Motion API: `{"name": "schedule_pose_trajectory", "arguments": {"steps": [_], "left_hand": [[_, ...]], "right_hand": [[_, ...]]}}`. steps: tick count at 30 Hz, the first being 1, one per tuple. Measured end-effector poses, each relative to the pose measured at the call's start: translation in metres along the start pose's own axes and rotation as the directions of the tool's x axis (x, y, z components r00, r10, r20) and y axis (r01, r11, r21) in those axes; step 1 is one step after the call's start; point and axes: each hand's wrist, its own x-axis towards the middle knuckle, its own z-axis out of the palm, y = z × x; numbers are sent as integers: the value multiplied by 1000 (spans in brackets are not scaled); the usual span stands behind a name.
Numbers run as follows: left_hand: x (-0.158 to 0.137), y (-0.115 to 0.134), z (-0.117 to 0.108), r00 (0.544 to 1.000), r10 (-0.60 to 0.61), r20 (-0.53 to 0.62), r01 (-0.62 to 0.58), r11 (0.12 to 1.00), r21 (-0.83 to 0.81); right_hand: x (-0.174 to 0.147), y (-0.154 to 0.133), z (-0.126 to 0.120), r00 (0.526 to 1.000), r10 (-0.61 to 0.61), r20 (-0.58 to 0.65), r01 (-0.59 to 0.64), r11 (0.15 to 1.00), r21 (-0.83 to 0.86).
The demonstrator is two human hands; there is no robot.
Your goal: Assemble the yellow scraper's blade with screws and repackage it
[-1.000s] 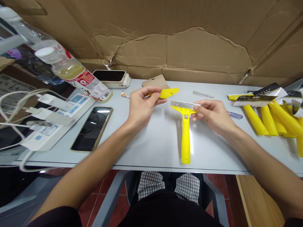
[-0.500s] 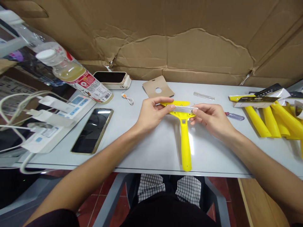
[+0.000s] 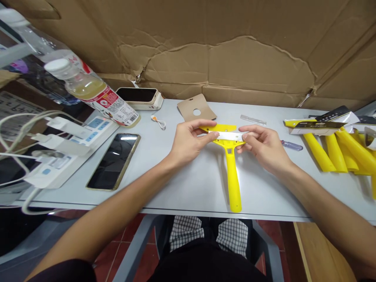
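Observation:
A yellow scraper (image 3: 234, 180) lies between my hands, its handle pointing toward me and its wide head away. Across the head rests a flat metal strip (image 3: 230, 136) with small holes. My left hand (image 3: 188, 143) is closed on the head's left end, its thumb pressing the strip. At the other end, my right hand (image 3: 267, 149) pinches the strip and head between thumb and fingers, the index finger raised. Another metal strip (image 3: 253, 119) lies just beyond. Right of my right hand is a screwdriver (image 3: 291, 145) with a translucent handle.
Several yellow handles (image 3: 319, 152) and black packaging (image 3: 315, 126) are piled at right. Behind my left hand lies a cardboard square (image 3: 186, 109) with a hole. On the left are a phone (image 3: 113, 162), a power strip (image 3: 75, 152), a bottle (image 3: 117, 105) and a short cable (image 3: 158, 122).
The scraper's handle end has swung slightly to the right. My right index finger has lifted off the head, while the thumb stays at the strip's end.

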Motion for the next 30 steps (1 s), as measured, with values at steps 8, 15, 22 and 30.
{"name": "schedule_pose_trajectory", "arguments": {"steps": [8, 15, 22, 30], "left_hand": [[0, -4, 1, 1000, 18, -13, -18, 1000, 19], [5, -11, -3, 968, 243, -64, -229, 958, 173], [-3, 2, -7, 939, 323, -117, -321, 946, 43], [-7, -1, -1, 981, 189, 44, -194, 959, 207]], "right_hand": [[1, 5, -2, 999, -39, -11, 39, 999, -36], [3, 11, -1, 997, -66, -37, 62, 994, -90], [2, 10, 0, 996, -85, -40, 81, 992, -96], [3, 10, -2, 995, -89, -33, 86, 993, -78]]}}
